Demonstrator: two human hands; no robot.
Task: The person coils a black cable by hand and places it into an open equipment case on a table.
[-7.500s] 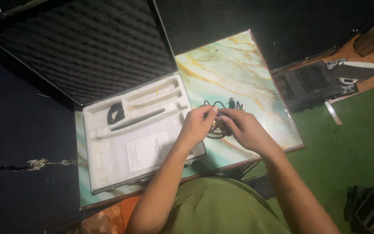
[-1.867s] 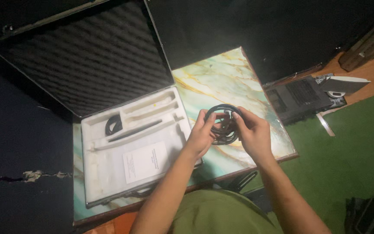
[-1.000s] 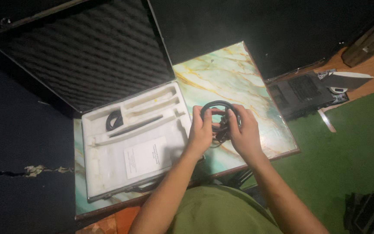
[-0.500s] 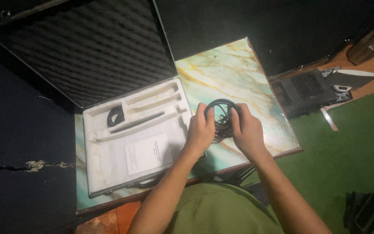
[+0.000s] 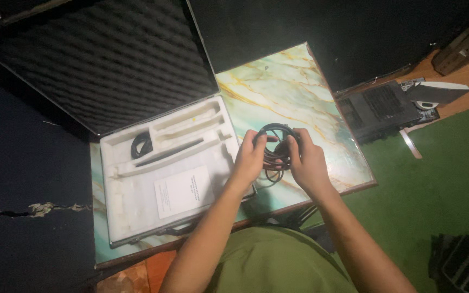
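Observation:
Both my hands hold a coiled black cable [image 5: 276, 142] above a small marble-patterned table [image 5: 294, 87]. My left hand [image 5: 249, 158] grips the coil's left side and my right hand [image 5: 306, 161] grips its right side. Left of the hands lies an open case with a white foam insert [image 5: 137, 206]. In the insert sit a thin black rod [image 5: 169, 152], a small black curved part [image 5: 140, 145] and a white paper sheet [image 5: 183, 191]. The case lid [image 5: 93, 59], lined with dark ridged foam, stands open behind.
A black flat device [image 5: 378, 108] with white items beside it lies on the floor to the right. Green carpet [image 5: 435, 184] covers the floor on the right. A dark box [image 5: 468, 260] sits at the lower right corner. Dark wall lies to the left.
My hands have kept hold of the cable coil, which is now gathered into a rounder loop. The view has shifted slightly; the case has not moved.

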